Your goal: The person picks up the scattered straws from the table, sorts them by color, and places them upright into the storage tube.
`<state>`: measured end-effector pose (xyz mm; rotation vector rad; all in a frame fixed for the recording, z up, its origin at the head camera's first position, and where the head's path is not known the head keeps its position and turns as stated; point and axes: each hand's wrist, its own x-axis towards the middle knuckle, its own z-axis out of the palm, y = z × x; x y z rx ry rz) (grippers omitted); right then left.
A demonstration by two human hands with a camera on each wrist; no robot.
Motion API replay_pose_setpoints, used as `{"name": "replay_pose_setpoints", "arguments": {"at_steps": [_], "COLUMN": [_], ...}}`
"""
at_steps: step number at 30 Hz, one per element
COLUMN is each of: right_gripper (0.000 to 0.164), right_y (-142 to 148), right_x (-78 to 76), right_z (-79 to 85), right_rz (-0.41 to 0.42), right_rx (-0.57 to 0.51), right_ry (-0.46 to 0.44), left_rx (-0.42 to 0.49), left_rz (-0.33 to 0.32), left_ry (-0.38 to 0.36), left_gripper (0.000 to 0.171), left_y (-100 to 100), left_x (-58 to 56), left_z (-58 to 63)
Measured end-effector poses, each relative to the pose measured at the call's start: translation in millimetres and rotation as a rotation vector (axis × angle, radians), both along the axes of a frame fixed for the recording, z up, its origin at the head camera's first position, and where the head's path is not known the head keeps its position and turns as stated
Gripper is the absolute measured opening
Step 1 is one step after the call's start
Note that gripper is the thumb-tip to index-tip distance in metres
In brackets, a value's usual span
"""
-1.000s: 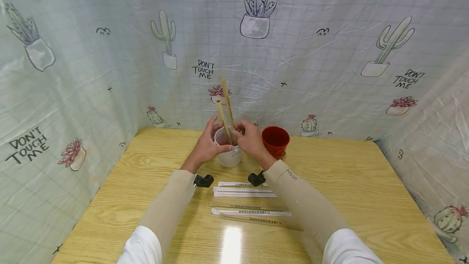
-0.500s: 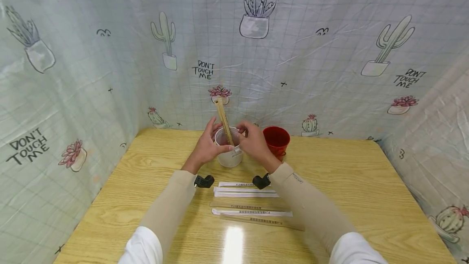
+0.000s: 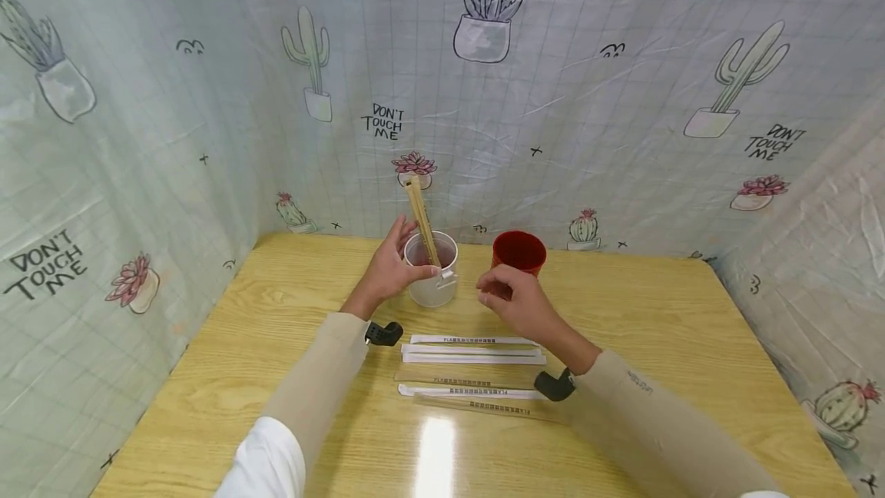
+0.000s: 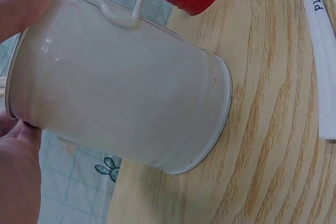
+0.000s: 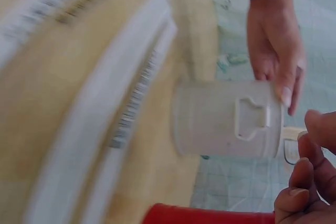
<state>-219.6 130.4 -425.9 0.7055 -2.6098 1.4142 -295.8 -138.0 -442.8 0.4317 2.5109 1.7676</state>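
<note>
My left hand [image 3: 391, 271] holds a small white metal bucket [image 3: 432, 292] by its rim, thumb at the front and fingers on the far side. Two brown paper-wrapped straws [image 3: 422, 221] lean together inside it, their tops sticking up past the rim. In the left wrist view the bucket [image 4: 131, 82] shows its side, base and handle lug, with the base at the tabletop. My right hand [image 3: 522, 300] hovers right of the white bucket, just in front of a red bucket [image 3: 518, 250], with fingers loosely curled and nothing in them.
Several wrapped straws lie side by side on the wooden table [image 3: 657, 352] in front of the buckets: white ones [image 3: 473, 354] and brown ones [image 3: 484, 407]. A printed cloth [image 3: 574, 114] hangs behind the table's back edge and along both sides.
The second brown straw has dropped into the white bucket beside the first. My right hand has let go of it and drawn back right and toward me. My left hand stays on the bucket.
</note>
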Motion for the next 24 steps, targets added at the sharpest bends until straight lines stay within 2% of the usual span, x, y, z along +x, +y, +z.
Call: {"name": "replay_pose_setpoints", "arguments": {"at_steps": [4,9,19,24], "right_gripper": [0.015,0.018,0.015,0.014], "right_y": [15.8,32.9,56.5,60.9], "right_x": [21.6,41.1,59.2,63.2], "right_z": [-7.1,-19.1,-39.6,-45.9], "right_rz": [0.050,0.086,0.156,0.180], "right_rx": [0.033,0.121,0.353,0.409], "right_ry": [-0.049,-0.059,-0.092,-0.114], "left_rx": [0.006,-0.006,-0.002,-0.004], "left_rz": [-0.004,-0.009,-0.010,-0.009], "left_ry": [-0.007,-0.010,-0.015,-0.033], "left_gripper": [0.125,0.125,0.126,0.125], "left_y": [0.6,0.2,-0.1,-0.4], "left_x": [0.8,-0.3,-7.3,-8.7], "left_z": [2.4,4.2,4.9,3.5]}}
